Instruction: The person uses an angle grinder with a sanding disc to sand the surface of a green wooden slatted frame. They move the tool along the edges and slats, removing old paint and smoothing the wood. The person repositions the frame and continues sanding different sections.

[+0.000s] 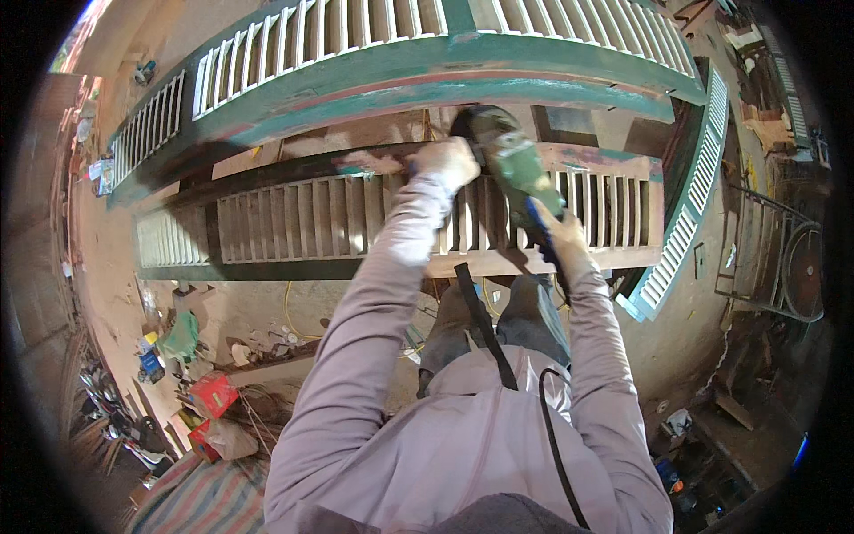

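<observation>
A green angle grinder [520, 169] with a dark round head lies across the far edge of a louvered wooden shutter [427, 264]. My right hand [567, 238] is wrapped round its blue and dark rear end. Beside the head my left hand [447, 163] is closed, apparently on a side handle that the fingers hide. The head and my left hand are slightly blurred. Bare wood shows along the shutter's near right rail, while its left part keeps dark green paint and pale slats.
A longer green shutter [374, 67] with white slats lies beyond, and another shutter [685, 214] leans at the right. A wheeled metal frame [801, 271] stands farther right. At lower left are a red box [212, 394], a green bag [182, 335] and a striped sheet [209, 494].
</observation>
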{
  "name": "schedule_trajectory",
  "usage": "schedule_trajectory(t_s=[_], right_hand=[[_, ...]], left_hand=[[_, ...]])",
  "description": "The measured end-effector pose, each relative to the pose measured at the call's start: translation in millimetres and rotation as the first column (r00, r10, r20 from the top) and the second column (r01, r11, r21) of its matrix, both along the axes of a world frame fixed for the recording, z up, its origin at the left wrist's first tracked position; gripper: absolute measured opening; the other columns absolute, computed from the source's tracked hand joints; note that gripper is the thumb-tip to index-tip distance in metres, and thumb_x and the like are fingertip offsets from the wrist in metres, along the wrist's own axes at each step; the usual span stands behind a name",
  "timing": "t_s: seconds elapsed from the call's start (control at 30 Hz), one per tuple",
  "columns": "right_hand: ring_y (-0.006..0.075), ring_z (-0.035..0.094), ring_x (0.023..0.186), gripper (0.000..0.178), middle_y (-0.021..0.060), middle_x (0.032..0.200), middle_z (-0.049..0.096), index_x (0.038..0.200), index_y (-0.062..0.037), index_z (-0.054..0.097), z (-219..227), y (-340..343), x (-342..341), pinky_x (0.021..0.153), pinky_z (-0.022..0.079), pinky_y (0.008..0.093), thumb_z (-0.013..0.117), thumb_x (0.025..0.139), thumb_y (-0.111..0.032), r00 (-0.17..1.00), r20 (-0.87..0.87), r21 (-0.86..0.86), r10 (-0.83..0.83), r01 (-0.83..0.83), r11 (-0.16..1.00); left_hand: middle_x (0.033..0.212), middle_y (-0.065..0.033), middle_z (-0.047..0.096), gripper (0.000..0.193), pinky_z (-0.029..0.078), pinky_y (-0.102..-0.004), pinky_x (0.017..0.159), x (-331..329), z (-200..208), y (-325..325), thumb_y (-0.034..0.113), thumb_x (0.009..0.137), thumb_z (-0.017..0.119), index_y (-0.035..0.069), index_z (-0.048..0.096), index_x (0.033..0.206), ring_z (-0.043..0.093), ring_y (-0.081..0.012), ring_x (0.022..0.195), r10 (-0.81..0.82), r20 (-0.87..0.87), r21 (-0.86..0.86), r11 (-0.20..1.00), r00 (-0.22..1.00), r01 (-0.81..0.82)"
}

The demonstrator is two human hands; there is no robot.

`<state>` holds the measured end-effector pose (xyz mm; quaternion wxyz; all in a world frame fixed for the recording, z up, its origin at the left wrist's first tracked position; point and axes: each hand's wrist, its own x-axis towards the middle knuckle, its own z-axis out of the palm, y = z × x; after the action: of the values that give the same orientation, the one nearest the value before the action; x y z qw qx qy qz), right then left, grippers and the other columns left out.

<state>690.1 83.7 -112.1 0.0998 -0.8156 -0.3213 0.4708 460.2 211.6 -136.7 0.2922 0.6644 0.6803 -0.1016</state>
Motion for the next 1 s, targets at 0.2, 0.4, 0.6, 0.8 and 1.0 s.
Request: schedule_trajectory(t_s=[0.2, 0.4, 0.6, 0.8, 1.0], right_hand=[[0.0340, 0.072, 0.106, 0.099, 0.0227, 0.114, 0.073, 0.128, 0.0010, 0.066, 31.8, 44.9, -122.1, 0.092, 0.054, 0.0405, 0.069, 0.073, -0.081, 0.911, -0.140, 0.056, 0.388, -0.384, 0.922], [0.0319, 0.072, 0.102, 0.118, 0.0213, 0.107, 0.073, 0.140, 0.0075, 0.049, 10.4, 41.5, -173.3, 0.091, 0.055, 0.0396, 0.072, 0.068, -0.082, 0.867, -0.109, 0.097, 0.486, -0.478, 0.873], [0.0305, 0.073, 0.101, 0.109, 0.0227, 0.109, 0.073, 0.130, 0.0077, 0.058, 1.4, 30.3, -105.1, 0.086, 0.055, 0.0385, 0.071, 0.069, -0.082, 0.893, -0.037, 0.129, 0.448, -0.440, 0.889], [0.0307, 0.073, 0.101, 0.096, 0.0230, 0.115, 0.072, 0.129, 0.0030, 0.063, 21.6, 28.0, -29.7, 0.088, 0.055, 0.0395, 0.072, 0.074, -0.075, 0.945, 0.026, -0.016, 0.326, -0.326, 0.945], [0.0367, 0.067, 0.117, 0.096, 0.0273, 0.122, 0.068, 0.134, 0.0039, 0.060, 8.8, 14.8, 43.1, 0.099, 0.051, 0.0408, 0.074, 0.076, -0.072, 0.970, 0.055, 0.070, 0.238, -0.241, 0.968]], left_hand=[[0.114, -0.0250, 0.072, 0.053, 0.055, -0.0465, 0.091, -167.6, -14.2, -13.8, 0.047, 0.089, 0.060, 0.001, 0.073, 0.111, 0.069, -0.0385, 0.110, 0.118, -0.040, 0.037, 0.992, 0.992, -0.117], [0.121, -0.0269, 0.069, 0.057, 0.053, -0.0461, 0.097, -220.7, -17.7, -46.6, 0.051, 0.091, 0.061, 0.000, 0.072, 0.115, 0.065, -0.0407, 0.118, 0.325, -0.091, 0.068, 0.945, 0.941, -0.320], [0.114, -0.0280, 0.070, 0.048, 0.053, -0.0485, 0.095, -152.3, -13.2, -43.9, 0.045, 0.090, 0.060, 0.003, 0.075, 0.107, 0.067, -0.0417, 0.113, 0.253, -0.003, 0.066, 0.965, 0.968, -0.252], [0.111, -0.0265, 0.072, 0.045, 0.056, -0.0467, 0.093, -52.8, 6.8, -29.7, 0.040, 0.087, 0.062, 0.001, 0.076, 0.105, 0.070, -0.0396, 0.108, 0.150, -0.049, 0.083, 0.986, 0.987, -0.146], [0.111, -0.0257, 0.072, 0.047, 0.056, -0.0465, 0.094, 29.7, 1.6, -14.9, 0.041, 0.088, 0.060, 0.000, 0.075, 0.105, 0.071, -0.0393, 0.108, 0.087, -0.034, 0.017, 0.996, 0.996, -0.087]])
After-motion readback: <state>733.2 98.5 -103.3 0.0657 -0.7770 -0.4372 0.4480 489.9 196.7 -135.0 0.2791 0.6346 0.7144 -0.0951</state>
